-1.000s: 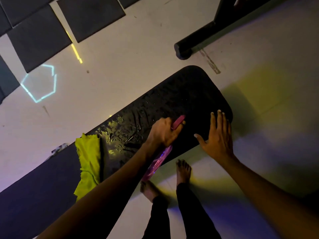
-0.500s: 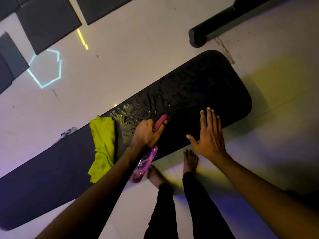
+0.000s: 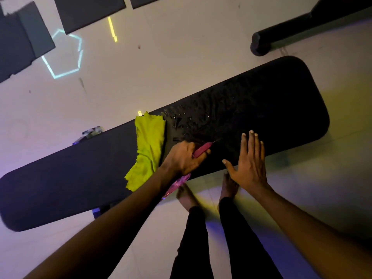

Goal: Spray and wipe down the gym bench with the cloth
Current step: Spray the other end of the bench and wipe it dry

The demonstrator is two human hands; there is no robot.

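- Bench (image 3: pixel 261 109), the long black padded surface, runs slantwise across the floor (image 3: pixel 181 57); its right half carries beads of spray, while the left half looks dry and dull.
- Left hand (image 3: pixel 183 158) has its grip clamped on a pink spray bottle (image 3: pixel 200 151): fingers curled round the neck, nozzle aimed along the surface toward the right end, bottle body hanging off the near edge.
- Right hand (image 3: pixel 249 166) is spread flat, fingers straight and apart, over the near edge just beside the nozzle; whether it presses the padding or hovers above it I cannot tell.
- Cloth (image 3: pixel 148 150), yellow-green, lies draped across the middle of the surface, its lower end spilling over the near edge, just left of the wet patch.
- Step in hand, as I judge it: spraying the right half, wiping not yet begun.
- To do it well: keep the nozzle pointed away from the flat hand, and pull that hand clear of the mist path.
- Cover the far edge and right end evenly; wet beads seem thickest near the cloth.
- Avoid soaking the cloth's edge before it is needed.
- Once coverage looks even, set the bottle down off the wet area, then take the cloth.
- Bare feet (image 3: pixel 229 186) stand close below the near edge, so runoff onto the floor could make it slippery.
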